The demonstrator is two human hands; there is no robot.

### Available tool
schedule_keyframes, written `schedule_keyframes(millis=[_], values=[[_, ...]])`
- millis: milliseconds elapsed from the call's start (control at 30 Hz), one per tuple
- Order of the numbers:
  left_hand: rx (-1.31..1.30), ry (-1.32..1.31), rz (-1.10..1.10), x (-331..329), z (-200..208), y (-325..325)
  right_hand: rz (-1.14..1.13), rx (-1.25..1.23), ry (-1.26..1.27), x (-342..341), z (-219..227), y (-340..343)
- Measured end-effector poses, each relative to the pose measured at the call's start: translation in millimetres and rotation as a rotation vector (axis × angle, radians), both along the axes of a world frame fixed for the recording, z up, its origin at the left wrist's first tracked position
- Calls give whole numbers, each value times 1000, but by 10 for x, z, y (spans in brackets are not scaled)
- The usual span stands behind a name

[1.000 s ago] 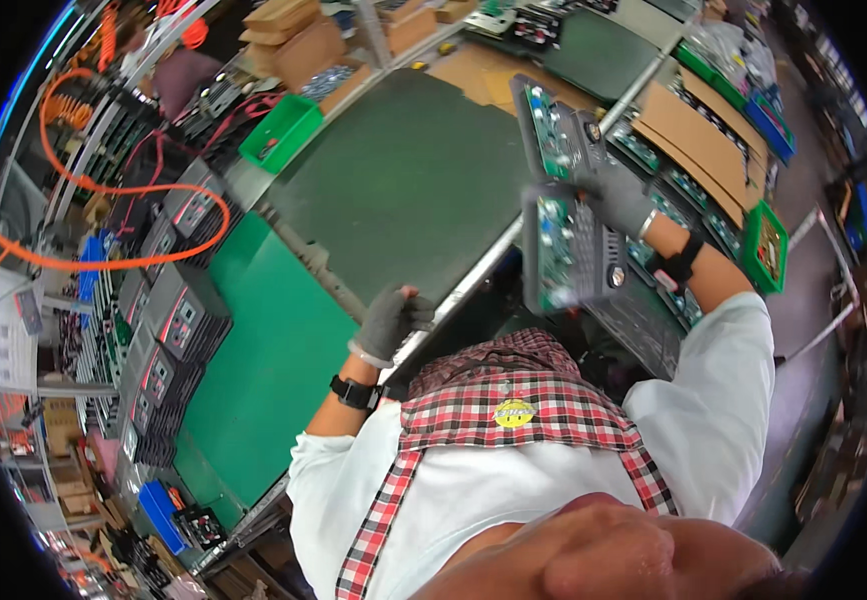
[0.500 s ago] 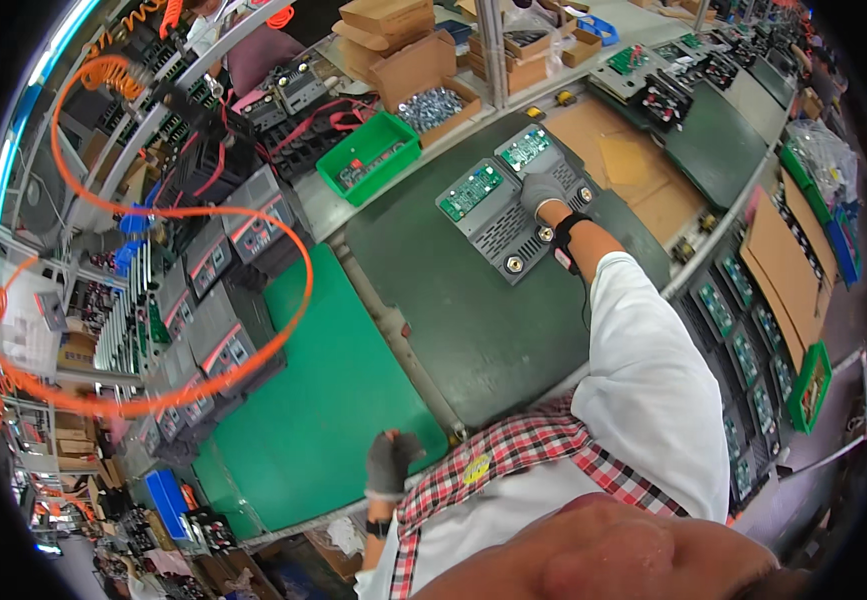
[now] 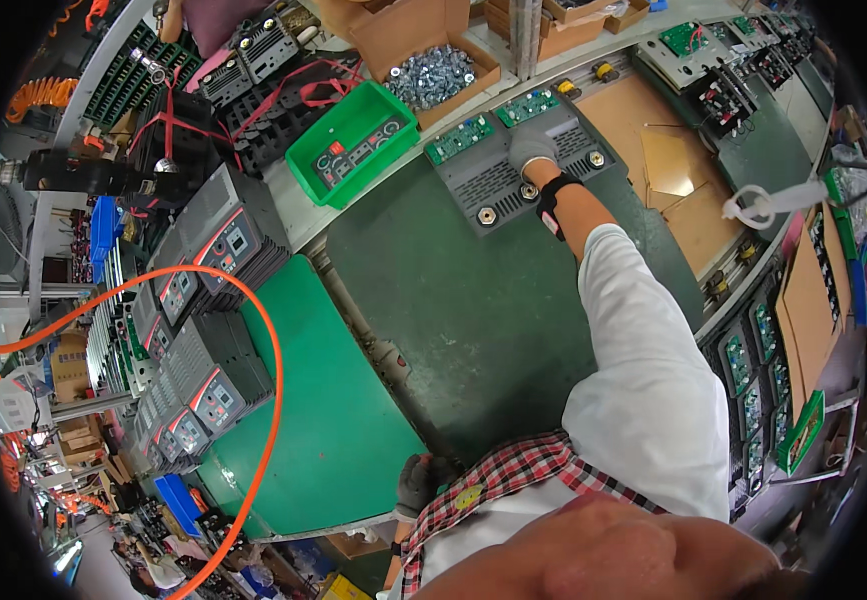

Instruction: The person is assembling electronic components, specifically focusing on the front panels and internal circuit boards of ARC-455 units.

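Right hand (image 3: 533, 147), gloved in grey, is seen in the head view laid on two dark grey panels, near the line where they meet. Its fingers are foreshortened and partly hidden, so whether an edge is pinched or the glove is merely rested there cannot be told.

From it, the left panel (image 3: 468, 185) is found toward 8 o'clock and the right panel (image 3: 573, 135) toward 2 o'clock, the two set side by side. The long axis of the pair is run from 8 to 2 o'clock, while each single panel is stretched from 11 to 5. A green circuit board is carried at the 11 o'clock end of each, and brass-coloured knobs are seen at the 5 o'clock end.

Both panels are placed on the dark green mat (image 3: 453, 310), toward its 1 o'clock edge. Just off them, a green bin (image 3: 373, 105) is set at 9 o'clock and a box of bolts (image 3: 428, 80) between 10 and 11.

The left hand (image 3: 416, 485), also gloved, is held by the apron (image 3: 513, 485), well apart; from it the panels are sighted between 12 and 1 o'clock. Its fingers cannot be read clearly. A stack of grey housings (image 3: 208, 395) is seen from it at 10 o'clock.
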State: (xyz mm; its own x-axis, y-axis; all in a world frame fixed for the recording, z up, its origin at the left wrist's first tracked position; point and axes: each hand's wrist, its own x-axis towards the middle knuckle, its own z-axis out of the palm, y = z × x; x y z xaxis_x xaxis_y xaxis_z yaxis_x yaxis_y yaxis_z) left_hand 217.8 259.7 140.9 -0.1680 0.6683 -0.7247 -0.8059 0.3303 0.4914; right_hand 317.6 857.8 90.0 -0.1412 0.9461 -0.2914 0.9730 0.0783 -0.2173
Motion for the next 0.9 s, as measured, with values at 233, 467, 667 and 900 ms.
schedule_keyframes(millis=[233, 467, 667, 900], values=[[-198, 207, -30, 81, 413, 277, 55, -9, -50, 148, 25, 58], [-43, 128, 5, 144, 305, 169, 16, -26, -41, 46, 111, 6], [-64, 269, -111, 110, 332, 192, 53, 46, 22, 274, -38, 68], [150, 369, -235, -112, -260, -276, 148, 85, 87, 515, 1222, -612]])
